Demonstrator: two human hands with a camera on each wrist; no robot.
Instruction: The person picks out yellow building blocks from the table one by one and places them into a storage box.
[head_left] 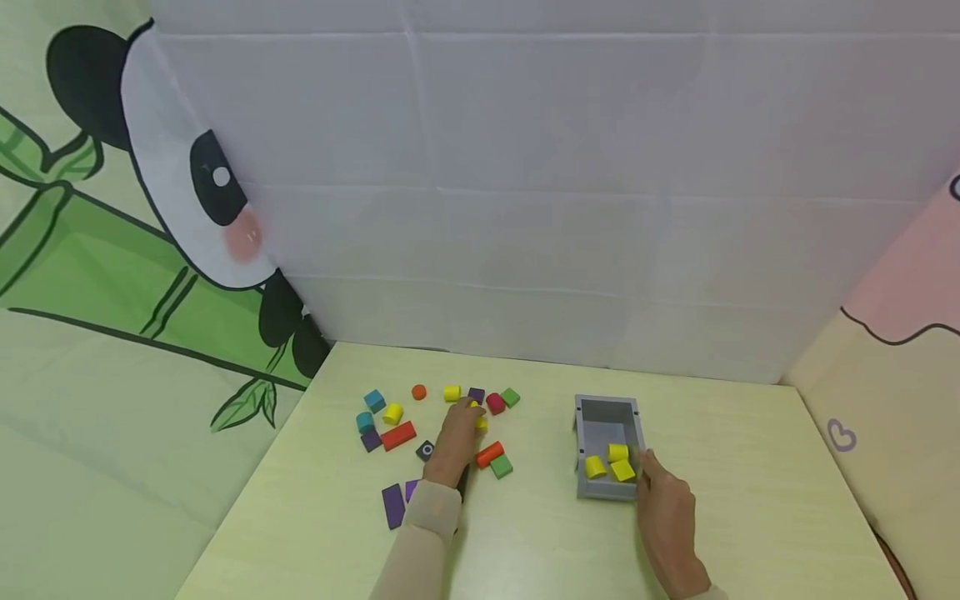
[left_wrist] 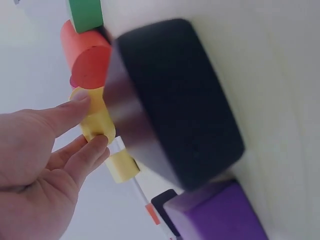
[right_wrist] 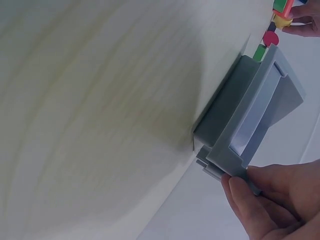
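Note:
My left hand [head_left: 453,442] reaches in among scattered wooden blocks. In the left wrist view its thumb and fingertips pinch a yellow block [left_wrist: 97,120] with a curved side. A red cylinder [left_wrist: 90,62] and a large black block [left_wrist: 182,100] are close by it; in the head view my forearm mostly covers the black one. On the right stands a grey plastic box [head_left: 609,492] with three yellow blocks [head_left: 595,467] lying at its near end. My right hand [head_left: 666,508] grips the near right corner of the box's rim between thumb and fingers.
Around my left hand lie a long red block [head_left: 398,435], a blue cube [head_left: 375,401], a green block [head_left: 502,466], a purple block [head_left: 393,506] and several others. Another yellow cylinder [head_left: 452,392] stands behind. A pale fabric wall [head_left: 525,250] borders the table's back edge.

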